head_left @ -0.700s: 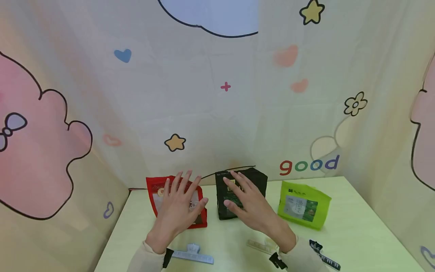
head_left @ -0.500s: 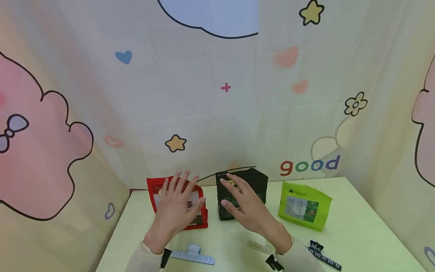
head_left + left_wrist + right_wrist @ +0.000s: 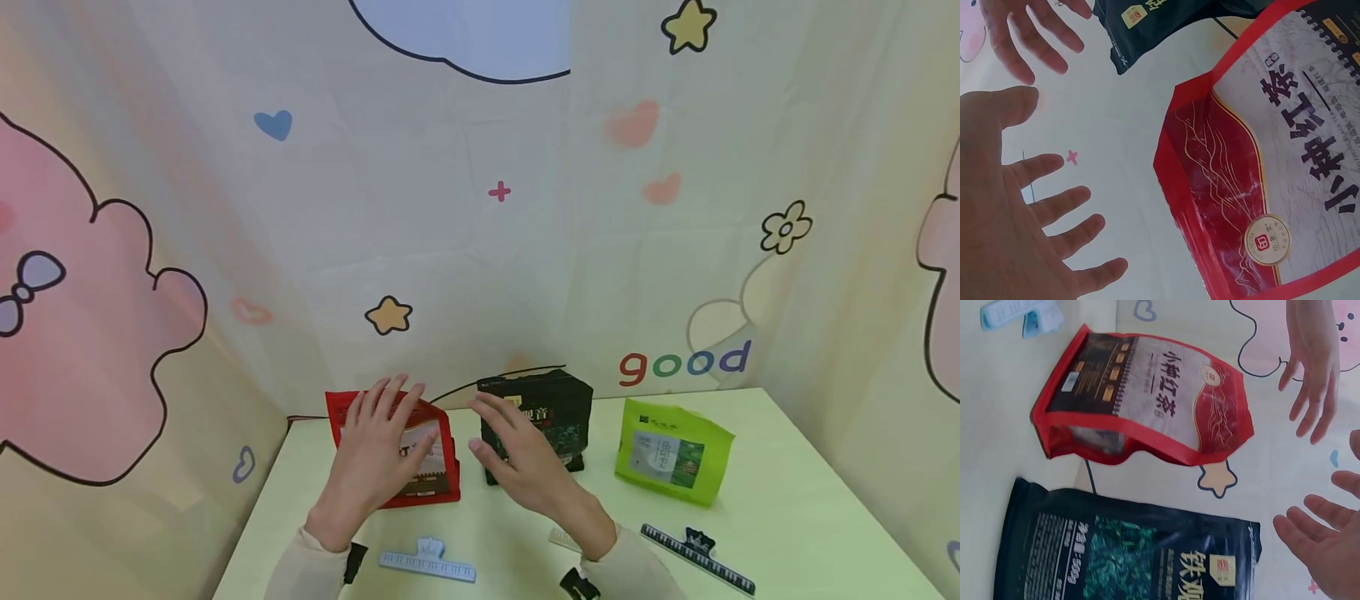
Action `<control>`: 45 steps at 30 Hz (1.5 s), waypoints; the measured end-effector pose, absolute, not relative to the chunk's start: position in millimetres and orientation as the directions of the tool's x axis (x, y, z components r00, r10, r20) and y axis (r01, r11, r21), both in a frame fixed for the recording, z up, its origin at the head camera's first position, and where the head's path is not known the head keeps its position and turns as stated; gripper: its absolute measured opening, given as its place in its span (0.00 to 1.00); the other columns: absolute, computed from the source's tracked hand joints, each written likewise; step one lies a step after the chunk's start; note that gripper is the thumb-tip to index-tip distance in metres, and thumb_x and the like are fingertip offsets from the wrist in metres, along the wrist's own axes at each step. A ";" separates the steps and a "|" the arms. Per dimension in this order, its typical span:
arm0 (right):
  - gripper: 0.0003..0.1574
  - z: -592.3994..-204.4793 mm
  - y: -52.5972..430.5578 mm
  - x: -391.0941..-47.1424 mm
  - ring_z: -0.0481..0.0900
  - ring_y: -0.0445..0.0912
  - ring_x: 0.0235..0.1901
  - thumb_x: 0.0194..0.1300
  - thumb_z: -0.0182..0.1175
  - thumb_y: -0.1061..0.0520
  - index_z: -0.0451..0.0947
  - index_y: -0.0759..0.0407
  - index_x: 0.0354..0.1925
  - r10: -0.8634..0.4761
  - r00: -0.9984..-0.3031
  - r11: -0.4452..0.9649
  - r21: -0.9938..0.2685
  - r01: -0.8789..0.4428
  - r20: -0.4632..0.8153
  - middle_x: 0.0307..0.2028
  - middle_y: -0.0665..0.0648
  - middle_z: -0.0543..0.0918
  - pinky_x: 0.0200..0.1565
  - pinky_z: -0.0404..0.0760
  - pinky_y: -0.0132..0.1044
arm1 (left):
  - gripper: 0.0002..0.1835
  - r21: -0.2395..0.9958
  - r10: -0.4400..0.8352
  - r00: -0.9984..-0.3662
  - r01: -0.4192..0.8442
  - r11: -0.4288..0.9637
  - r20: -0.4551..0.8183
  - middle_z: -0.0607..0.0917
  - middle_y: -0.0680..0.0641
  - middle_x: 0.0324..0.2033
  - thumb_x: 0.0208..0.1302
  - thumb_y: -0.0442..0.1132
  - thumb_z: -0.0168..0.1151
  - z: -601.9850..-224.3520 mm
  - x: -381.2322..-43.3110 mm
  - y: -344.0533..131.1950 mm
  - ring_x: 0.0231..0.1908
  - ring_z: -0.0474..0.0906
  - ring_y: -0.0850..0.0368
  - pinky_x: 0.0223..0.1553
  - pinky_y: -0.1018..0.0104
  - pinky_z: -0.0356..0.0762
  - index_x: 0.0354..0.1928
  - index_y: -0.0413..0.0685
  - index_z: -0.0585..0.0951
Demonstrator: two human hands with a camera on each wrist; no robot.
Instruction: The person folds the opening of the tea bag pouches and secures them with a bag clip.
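Both hands hover with their fingers spread, holding nothing. My left hand [image 3: 375, 450] overlaps a red tea bag [image 3: 433, 482] in the head view; the left wrist view shows a gap between its fingers and the bag's top edge [image 3: 1182, 181]. My right hand [image 3: 528, 467] is in front of a black tea bag [image 3: 566, 408], and the right wrist view has its fingertips [image 3: 1285, 528] apart from that bag's top. Both bags stand upright near the back of the table. A bright green bag [image 3: 667, 454] stands to their right, leaning slightly.
Several bag clips lie toward the table's front: a pale blue one [image 3: 427, 567], a beige one [image 3: 564, 539] partly behind the right forearm, and a black one with piano-key markings [image 3: 697, 558]. A printed cloth [image 3: 480, 250] hangs behind the table [image 3: 795, 500].
Both hands have shifted left and slightly back toward the body. The right sleeve has moved off the black clip, which now shows whole. The bags stay where they were.
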State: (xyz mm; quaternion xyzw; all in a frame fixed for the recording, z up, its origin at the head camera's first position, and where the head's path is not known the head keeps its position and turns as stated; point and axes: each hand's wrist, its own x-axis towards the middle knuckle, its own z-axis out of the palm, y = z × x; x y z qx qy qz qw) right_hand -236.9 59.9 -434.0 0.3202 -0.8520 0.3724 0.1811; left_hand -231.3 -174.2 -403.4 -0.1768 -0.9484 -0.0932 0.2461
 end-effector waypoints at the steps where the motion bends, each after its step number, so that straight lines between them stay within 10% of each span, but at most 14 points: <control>1: 0.33 -434.6 57.8 -237.5 0.68 0.55 0.69 0.73 0.54 0.47 0.64 0.50 0.72 -0.412 -0.731 0.512 -0.526 -0.679 0.544 0.71 0.57 0.67 0.64 0.71 0.59 | 0.35 0.085 0.291 -0.813 0.382 0.920 0.504 0.65 0.44 0.71 0.64 0.56 0.61 -403.9 -232.0 -175.9 0.70 0.58 0.43 0.69 0.37 0.57 0.72 0.57 0.66; 25: 0.29 -462.1 11.8 -272.9 0.78 0.51 0.59 0.70 0.59 0.54 0.69 0.51 0.68 -0.321 -0.818 0.482 -0.661 -0.575 0.477 0.65 0.54 0.75 0.55 0.82 0.43 | 0.32 0.100 0.280 -0.815 0.378 0.920 0.507 0.74 0.43 0.65 0.64 0.48 0.66 -409.3 -262.4 -200.6 0.67 0.66 0.42 0.67 0.40 0.64 0.68 0.52 0.70; 45: 0.18 -466.1 -12.6 -293.8 0.81 0.53 0.55 0.74 0.55 0.55 0.77 0.59 0.57 -0.193 -0.912 0.294 -0.865 -0.406 0.363 0.54 0.58 0.83 0.57 0.80 0.49 | 0.16 0.209 0.204 -0.852 0.338 0.918 0.482 0.86 0.45 0.52 0.69 0.48 0.60 -413.5 -287.5 -199.5 0.58 0.76 0.44 0.64 0.40 0.67 0.53 0.52 0.84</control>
